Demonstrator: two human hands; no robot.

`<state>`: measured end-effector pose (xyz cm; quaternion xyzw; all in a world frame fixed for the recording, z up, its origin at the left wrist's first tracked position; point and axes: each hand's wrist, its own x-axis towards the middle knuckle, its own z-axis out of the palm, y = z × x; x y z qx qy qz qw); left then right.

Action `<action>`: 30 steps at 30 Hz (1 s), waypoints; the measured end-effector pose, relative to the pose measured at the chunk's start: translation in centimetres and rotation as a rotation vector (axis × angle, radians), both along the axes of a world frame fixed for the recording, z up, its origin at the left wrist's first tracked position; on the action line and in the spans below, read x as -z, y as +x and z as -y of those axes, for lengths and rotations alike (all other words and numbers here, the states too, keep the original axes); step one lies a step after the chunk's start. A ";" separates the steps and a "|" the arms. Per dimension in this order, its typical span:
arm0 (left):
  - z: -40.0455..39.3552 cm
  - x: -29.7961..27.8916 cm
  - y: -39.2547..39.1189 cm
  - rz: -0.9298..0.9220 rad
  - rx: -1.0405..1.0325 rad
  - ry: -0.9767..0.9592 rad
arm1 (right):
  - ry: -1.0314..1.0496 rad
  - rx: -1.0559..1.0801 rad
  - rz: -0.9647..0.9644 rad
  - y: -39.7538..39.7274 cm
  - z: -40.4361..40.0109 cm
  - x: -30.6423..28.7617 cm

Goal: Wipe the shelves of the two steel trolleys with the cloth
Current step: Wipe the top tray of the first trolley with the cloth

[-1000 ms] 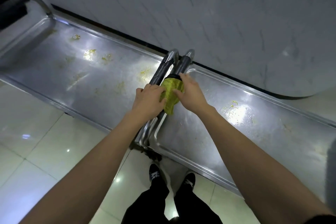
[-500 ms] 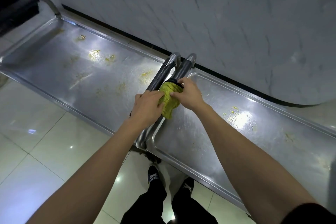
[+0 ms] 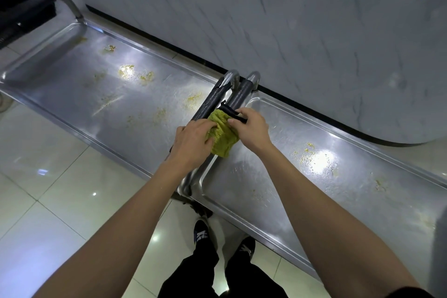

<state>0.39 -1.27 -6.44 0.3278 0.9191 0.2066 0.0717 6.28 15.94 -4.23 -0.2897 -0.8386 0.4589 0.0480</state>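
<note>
Over the two handles, both hands, left and right, gripped the cloth, fingers curled into it. Both shelves, left and right, were crumb-speckled, so wiping looked barely started.

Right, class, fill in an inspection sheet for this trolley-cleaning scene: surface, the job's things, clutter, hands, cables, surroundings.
Surface: left trolley shelf and right trolley shelf, both steel, both spotted with yellowish residue.
Job's things: yellow-green cloth bunched over the padded handles where the trolleys meet.
Clutter: nothing seen beyond the residue.
Hands: left hand and right hand both grip the cloth.
Cables: nothing seen.
Surroundings: marbled wall behind, glossy tiled floor, the person's dark shoes below, a dark object at far left, too dim to identify.
</note>
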 end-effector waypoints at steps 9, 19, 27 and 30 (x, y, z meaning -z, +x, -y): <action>-2.5 -3.8 0.9 0.161 -0.037 0.122 | -0.104 -0.035 -0.291 3.8 -0.6 -4.1; -8.3 -6.5 3.9 0.370 0.108 0.357 | -0.018 0.150 -0.447 8.6 -4.1 -5.8; -11.4 -6.6 6.6 0.547 0.159 0.460 | 0.156 0.356 -0.376 13.3 -5.4 -4.0; -12.4 -6.2 7.4 0.590 0.085 0.496 | 0.363 0.320 -0.304 14.8 -4.6 -2.1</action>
